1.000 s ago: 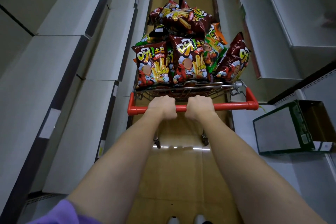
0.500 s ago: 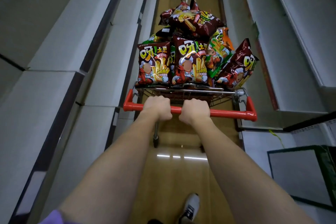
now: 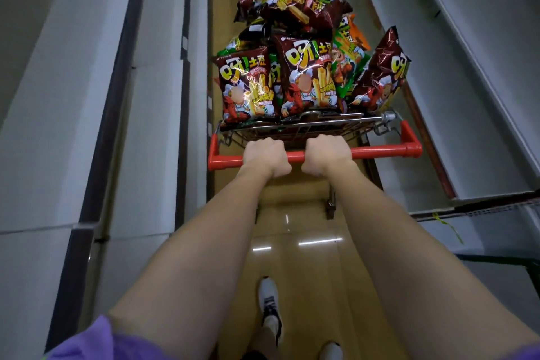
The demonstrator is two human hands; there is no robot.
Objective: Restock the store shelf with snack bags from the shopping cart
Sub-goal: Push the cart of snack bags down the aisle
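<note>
A wire shopping cart (image 3: 377, 120) with a red handle bar (image 3: 382, 152) stands in the aisle straight ahead of me. It is heaped with several dark red, green and orange snack bags (image 3: 306, 79). My left hand (image 3: 266, 156) and my right hand (image 3: 327, 155) grip the red bar side by side near its middle, fingers curled over it. Long white store shelves (image 3: 58, 126) run along the left of the aisle, and more shelves (image 3: 467, 67) run along the right.
The aisle floor (image 3: 298, 242) is glossy tan tile and narrow between the two shelf rows. My white shoes (image 3: 268, 298) show below the arms. A dark shelf edge (image 3: 496, 204) with a yellow-green strip sits at the right.
The cart has rolled forward down the aisle with both hands still on the bar. The green-edged box on the right shelf has dropped out of view, and a foot has stepped forward.
</note>
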